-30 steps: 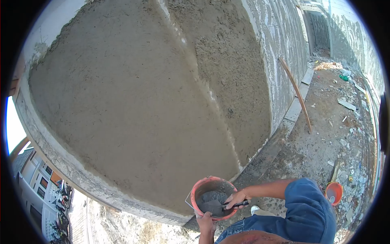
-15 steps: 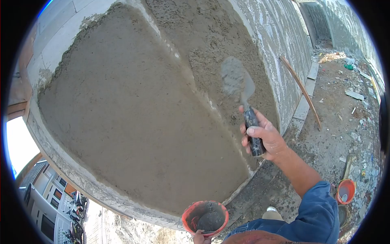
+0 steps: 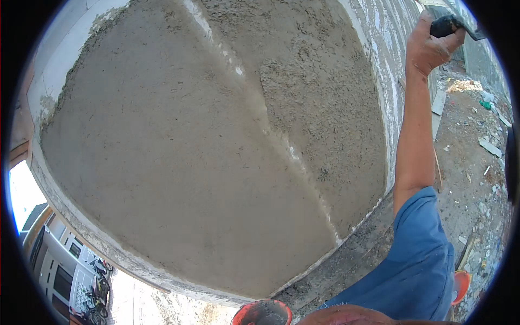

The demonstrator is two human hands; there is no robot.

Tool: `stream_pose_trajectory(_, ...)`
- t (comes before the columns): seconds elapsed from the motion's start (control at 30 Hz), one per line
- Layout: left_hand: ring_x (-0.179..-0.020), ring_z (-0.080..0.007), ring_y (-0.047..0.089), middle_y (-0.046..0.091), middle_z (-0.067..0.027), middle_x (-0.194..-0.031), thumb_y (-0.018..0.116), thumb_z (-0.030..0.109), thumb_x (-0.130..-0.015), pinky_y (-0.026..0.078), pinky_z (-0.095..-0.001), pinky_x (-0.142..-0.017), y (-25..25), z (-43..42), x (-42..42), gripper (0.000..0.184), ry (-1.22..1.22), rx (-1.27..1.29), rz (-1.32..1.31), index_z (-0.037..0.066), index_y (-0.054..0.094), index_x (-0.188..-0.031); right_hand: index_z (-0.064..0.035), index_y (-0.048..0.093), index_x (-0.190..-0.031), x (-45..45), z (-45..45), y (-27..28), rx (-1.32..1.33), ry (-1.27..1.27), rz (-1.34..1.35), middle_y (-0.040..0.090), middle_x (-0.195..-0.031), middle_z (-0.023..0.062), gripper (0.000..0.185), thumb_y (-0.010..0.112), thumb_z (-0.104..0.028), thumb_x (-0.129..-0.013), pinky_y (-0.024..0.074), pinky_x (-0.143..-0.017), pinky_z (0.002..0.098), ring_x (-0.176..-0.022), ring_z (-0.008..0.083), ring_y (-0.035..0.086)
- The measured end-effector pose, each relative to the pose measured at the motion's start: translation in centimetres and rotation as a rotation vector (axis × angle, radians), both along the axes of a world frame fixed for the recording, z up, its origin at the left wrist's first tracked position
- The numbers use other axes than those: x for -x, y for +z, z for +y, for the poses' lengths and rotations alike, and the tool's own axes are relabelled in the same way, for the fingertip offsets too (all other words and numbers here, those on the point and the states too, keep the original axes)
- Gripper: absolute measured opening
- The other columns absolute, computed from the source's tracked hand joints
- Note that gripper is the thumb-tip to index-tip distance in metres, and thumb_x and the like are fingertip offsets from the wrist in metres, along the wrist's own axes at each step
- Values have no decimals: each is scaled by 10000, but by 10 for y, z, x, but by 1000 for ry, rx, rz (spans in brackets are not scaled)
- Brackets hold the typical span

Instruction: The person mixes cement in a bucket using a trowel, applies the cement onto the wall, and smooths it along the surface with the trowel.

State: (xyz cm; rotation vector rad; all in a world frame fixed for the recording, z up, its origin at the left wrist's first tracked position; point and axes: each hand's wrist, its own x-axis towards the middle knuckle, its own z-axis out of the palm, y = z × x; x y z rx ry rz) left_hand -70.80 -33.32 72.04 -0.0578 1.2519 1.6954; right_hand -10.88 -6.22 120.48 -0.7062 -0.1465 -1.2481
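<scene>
In the head view, my right hand (image 3: 433, 46) is raised high at the far right, and its grip is closed around the black handle (image 3: 445, 26) of a trowel. Thumb and fingers wrap the handle rather than just pinch it, probably so that the tool cannot twist. The metal shank (image 3: 476, 34) points away to the right, and the blade is lost at the dark edge of the lens, so I can't say whether it carries anything. My arm is stretched out past the wall (image 3: 179, 146), with the blue sleeve (image 3: 420, 254) below; the trowel looks well apart from the plaster.

My left hand does not show, so I can't tell how its grip stands. At the bottom edge is an orange-red bucket (image 3: 242, 314), grey inside and cut off by the frame. It sits close to my body, likely to be within easy reach of the trowel.

The wall is smooth and grey on the left, while a rough patch (image 3: 325, 108) lies to the right of a pale ridge (image 3: 292, 151) that slants down between them. A second bucket (image 3: 461, 287) lies on the littered ground (image 3: 466, 162), beyond my sleeve.
</scene>
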Motion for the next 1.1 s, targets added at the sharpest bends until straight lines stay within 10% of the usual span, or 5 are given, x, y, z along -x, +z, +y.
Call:
stream_pose_trajectory(0.1, -1001, -440, 643, 530, -250, -1202, 483, -23, -769, 607, -627, -761, 10, 5, -15, 603, 31, -26, 3, 18, 340, -1353, -102, 328, -1446, 74, 112, 0, 49, 327, -72, 676, -781, 138, 672, 645, -130, -854, 528, -577, 385, -692, 268, 683)
stream_pose_trajectory(0.37, -1221, -482, 533, 412, -266, -1397, 412, -52, -736, 570, -629, -897, 73, 16, -76, 788, -42, -50, 124, 109, 239, -1488, -154, 489, -1376, 313, 4, -298, 1621, 1967, -983, 641, -1190, 202, 592, 671, -245, -819, 472, -962, 477, -1103, 420, 601)
stream_pose_trajectory(0.63, -904, -284, 677, 576, -183, -1143, 478, -51, -832, 658, -411, -694, 69, 27, -79, 505, -126, -262, 398, -29, 374, -1325, -206, 606, -1298, 324, -58, -334, 2289, 1025, -1557, 693, -1026, 106, 454, 687, -321, -866, 509, -865, 480, -1021, 320, 653)
stream_pose_trajectory(0.8, -1112, -222, 572, 541, -155, -1274, 502, -31, -789, 453, -324, -981, 92, 26, -84, 644, -220, -229, 543, -33, 349, -1414, -132, 614, -1296, 333, -69, -352, 2431, 1028, -1577, 693, -1023, 145, 482, 697, -345, -872, 511, -877, 463, -1041, 306, 658)
stream_pose_trajectory(1.1, -1007, -254, 640, 561, -169, -1197, 495, -43, -801, 593, -357, -790, 65, 13, -79, 592, -295, -175, 406, -15, 357, -1375, -20, 484, -1381, 328, -121, -432, 2563, 3066, 212, 551, -714, -6, 570, 676, -312, -931, 437, -458, 204, -509, 36, 494)
